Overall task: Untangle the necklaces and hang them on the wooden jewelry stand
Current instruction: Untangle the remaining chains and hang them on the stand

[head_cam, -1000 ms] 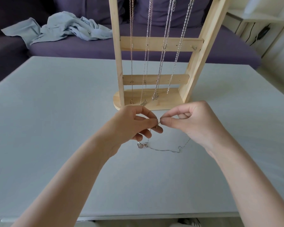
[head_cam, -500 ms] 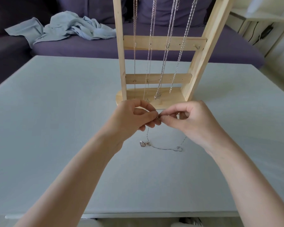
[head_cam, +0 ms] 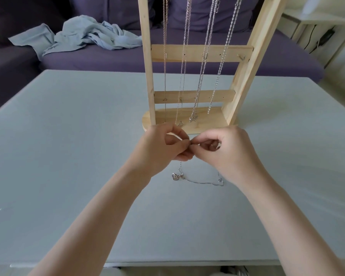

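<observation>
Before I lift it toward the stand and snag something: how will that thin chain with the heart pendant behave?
The thin chain will probably be limp: it already sags from both hands' pinch onto the table. The heart pendant may swing. It could catch the hanging necklaces on the wooden stand.

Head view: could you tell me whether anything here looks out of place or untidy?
Only the crumpled light blue cloth, left in a heap on the purple sofa behind the table. The wooden stand is upright with its chains hanging straight, and both hands pinch one thin necklace.
</observation>
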Demonstrator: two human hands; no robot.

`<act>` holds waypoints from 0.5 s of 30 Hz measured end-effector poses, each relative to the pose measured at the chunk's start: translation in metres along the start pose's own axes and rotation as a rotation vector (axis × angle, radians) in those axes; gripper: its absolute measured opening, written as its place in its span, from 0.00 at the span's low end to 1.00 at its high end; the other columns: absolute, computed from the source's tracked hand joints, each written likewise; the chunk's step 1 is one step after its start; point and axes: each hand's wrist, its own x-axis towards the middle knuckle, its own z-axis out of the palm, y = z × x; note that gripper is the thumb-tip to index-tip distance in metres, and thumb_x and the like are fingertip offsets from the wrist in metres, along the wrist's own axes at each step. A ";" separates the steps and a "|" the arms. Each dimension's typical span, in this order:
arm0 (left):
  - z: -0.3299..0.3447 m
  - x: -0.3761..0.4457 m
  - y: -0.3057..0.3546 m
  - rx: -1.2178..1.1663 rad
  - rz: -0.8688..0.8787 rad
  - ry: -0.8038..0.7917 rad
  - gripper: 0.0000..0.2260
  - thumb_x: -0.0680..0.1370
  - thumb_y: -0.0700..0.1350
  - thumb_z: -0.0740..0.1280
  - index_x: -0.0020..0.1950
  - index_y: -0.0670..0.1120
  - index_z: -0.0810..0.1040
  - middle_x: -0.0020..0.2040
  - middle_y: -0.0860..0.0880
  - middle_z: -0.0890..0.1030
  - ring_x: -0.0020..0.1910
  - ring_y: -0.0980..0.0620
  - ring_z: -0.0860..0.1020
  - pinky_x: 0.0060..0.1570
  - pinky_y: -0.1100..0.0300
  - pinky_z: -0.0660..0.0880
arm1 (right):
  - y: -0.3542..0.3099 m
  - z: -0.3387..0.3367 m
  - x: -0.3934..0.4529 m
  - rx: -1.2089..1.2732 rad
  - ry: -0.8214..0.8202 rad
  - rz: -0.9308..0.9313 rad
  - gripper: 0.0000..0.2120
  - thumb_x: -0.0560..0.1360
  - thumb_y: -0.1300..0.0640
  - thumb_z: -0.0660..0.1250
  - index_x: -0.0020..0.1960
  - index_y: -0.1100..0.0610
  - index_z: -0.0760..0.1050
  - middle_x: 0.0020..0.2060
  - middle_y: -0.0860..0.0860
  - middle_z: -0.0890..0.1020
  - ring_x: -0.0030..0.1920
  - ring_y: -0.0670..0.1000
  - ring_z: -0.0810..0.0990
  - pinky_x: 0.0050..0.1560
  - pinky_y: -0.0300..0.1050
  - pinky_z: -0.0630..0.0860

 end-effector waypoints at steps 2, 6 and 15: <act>-0.001 0.000 0.000 -0.061 -0.019 -0.011 0.05 0.76 0.35 0.66 0.42 0.42 0.77 0.31 0.49 0.83 0.31 0.55 0.81 0.43 0.64 0.80 | 0.002 0.004 0.000 -0.050 0.048 -0.054 0.03 0.67 0.64 0.71 0.35 0.59 0.82 0.23 0.50 0.75 0.29 0.49 0.72 0.29 0.36 0.67; -0.004 0.001 0.001 -0.058 -0.011 -0.036 0.05 0.76 0.34 0.67 0.41 0.41 0.77 0.29 0.50 0.82 0.29 0.58 0.80 0.37 0.68 0.78 | 0.004 0.009 -0.001 -0.082 0.053 -0.114 0.05 0.66 0.59 0.68 0.36 0.59 0.80 0.24 0.41 0.74 0.30 0.45 0.73 0.30 0.32 0.69; -0.011 0.001 -0.001 0.285 0.107 -0.166 0.06 0.76 0.36 0.67 0.42 0.47 0.76 0.29 0.52 0.81 0.30 0.55 0.77 0.35 0.68 0.75 | 0.005 0.005 -0.008 -0.020 -0.117 -0.020 0.03 0.68 0.64 0.71 0.36 0.59 0.80 0.27 0.49 0.79 0.28 0.46 0.76 0.36 0.46 0.78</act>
